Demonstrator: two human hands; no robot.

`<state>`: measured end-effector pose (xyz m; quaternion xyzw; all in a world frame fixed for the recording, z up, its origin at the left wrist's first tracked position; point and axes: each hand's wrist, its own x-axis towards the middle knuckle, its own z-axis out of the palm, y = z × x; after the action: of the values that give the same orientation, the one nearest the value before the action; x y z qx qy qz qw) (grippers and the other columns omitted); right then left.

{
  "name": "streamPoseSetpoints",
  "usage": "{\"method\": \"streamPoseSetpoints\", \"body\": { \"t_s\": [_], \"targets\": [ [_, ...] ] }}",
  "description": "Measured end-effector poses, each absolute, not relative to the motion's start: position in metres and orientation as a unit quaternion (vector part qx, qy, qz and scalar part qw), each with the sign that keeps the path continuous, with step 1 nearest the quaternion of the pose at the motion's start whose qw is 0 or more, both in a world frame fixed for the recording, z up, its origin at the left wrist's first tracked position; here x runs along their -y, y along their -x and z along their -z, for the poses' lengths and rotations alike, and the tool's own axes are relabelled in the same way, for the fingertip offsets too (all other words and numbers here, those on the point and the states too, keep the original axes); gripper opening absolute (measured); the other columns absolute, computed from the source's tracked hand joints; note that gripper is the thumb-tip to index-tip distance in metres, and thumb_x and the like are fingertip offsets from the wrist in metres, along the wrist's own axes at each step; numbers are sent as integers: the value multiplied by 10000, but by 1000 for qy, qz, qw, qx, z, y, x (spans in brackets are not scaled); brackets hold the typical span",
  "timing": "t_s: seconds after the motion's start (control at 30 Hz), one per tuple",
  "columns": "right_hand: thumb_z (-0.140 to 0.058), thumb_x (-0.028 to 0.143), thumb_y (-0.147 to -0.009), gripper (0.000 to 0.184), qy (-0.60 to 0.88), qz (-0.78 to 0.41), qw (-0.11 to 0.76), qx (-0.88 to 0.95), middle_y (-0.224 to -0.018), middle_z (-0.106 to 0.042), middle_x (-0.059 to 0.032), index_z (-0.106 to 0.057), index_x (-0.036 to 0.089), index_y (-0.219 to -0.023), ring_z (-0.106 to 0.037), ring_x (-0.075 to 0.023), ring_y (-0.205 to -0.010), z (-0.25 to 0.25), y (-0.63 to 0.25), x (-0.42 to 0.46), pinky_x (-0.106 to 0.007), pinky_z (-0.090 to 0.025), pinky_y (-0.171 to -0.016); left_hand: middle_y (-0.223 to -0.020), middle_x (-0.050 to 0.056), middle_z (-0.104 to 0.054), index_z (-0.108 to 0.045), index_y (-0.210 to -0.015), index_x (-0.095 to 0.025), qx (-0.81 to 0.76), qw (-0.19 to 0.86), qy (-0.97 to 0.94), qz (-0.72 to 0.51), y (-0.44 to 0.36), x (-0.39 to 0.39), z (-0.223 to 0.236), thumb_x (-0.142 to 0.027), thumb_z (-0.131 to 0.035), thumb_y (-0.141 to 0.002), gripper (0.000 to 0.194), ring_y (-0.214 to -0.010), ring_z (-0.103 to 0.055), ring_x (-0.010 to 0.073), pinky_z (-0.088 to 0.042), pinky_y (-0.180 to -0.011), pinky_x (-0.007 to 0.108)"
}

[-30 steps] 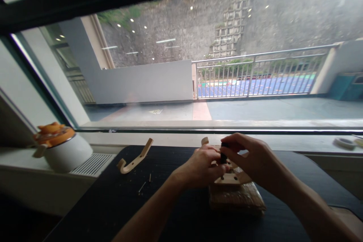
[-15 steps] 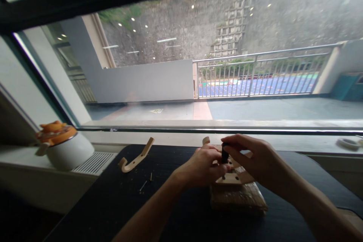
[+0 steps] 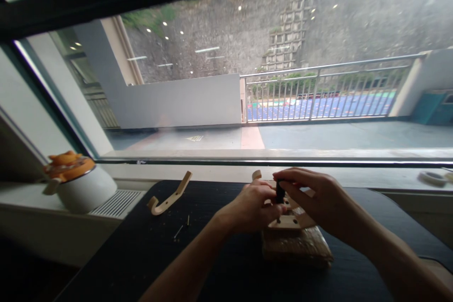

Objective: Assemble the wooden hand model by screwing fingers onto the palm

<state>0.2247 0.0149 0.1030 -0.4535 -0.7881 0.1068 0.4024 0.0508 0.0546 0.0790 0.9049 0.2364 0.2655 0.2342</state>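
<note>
My right hand (image 3: 311, 193) pinches the upright black handle of a screwdriver (image 3: 280, 192) from above. My left hand (image 3: 249, 207) is closed around a wooden hook piece beside the handle; its fingertips hide most of the grip. A curled wooden end (image 3: 256, 175) pokes up behind the left hand. Under both hands, a pale wooden piece with dark holes (image 3: 288, 222) rests on a plastic-wrapped brown block (image 3: 297, 247). The screwdriver's tip is hidden. Left of my hands lies a loose wooden hook (image 3: 170, 202) with holes, and two screws (image 3: 178, 232) are near it.
The black table (image 3: 134, 255) meets a white windowsill (image 3: 212, 174) below a large window. A white pot with an orange animal lid (image 3: 83, 188) stands on the left, by a vent grille (image 3: 115, 204). A roll of tape (image 3: 432, 178) lies on the sill at right.
My right fingers have shifted slightly around the top of the screwdriver handle. The left hand, the wooden pieces and the block stay in place; the view sways a little.
</note>
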Motion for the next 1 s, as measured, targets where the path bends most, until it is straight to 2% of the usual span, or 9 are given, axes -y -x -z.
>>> {"method": "streamPoseSetpoints", "body": {
  "t_s": [0.37, 0.5, 0.63, 0.87, 1.0],
  "targets": [
    [-564, 331, -824, 159, 499, -93, 418, 754, -782, -699, -15, -658, 225, -897, -658, -166, -690, -95, -222, -20, -261, -508, -601, -948, 47, -661, -668, -801, -173, -261, 231, -904, -247, -50, -55, -79, -268, -580, -849, 138, -968, -549, 200, -414, -893, 309],
    [-541, 347, -835, 218, 503, -102, 403, 758, -837, -715, -24, -675, 238, -968, -670, -179, -717, -97, -223, -17, -263, -514, -590, -972, 51, -655, -676, -855, -183, -259, 240, -902, -248, -50, -55, -78, -270, -580, -845, 129, -1003, -537, 210, -420, -894, 313],
    [-492, 289, -859, 296, 480, -108, 385, 781, -898, -732, -25, -680, 251, -1085, -677, -188, -769, -101, -225, -14, -266, -518, -630, -993, 56, -639, -671, -847, -172, -261, 246, -900, -248, -50, -54, -80, -253, -567, -849, 132, -958, -549, 196, -435, -867, 308],
    [-506, 321, -860, 278, 476, -109, 393, 779, -894, -730, -23, -671, 243, -1071, -673, -181, -777, -96, -227, -19, -261, -514, -649, -981, 57, -635, -673, -845, -174, -269, 246, -899, -242, -50, -53, -82, -291, -567, -853, 158, -937, -541, 194, -436, -858, 305],
    [-532, 344, -843, 224, 498, -111, 393, 765, -830, -722, -24, -657, 225, -986, -671, -180, -740, -95, -227, -21, -269, -512, -634, -967, 54, -639, -648, -776, -168, -274, 240, -900, -238, -50, -55, -80, -288, -567, -848, 162, -955, -536, 198, -427, -872, 308]
  ]
}}
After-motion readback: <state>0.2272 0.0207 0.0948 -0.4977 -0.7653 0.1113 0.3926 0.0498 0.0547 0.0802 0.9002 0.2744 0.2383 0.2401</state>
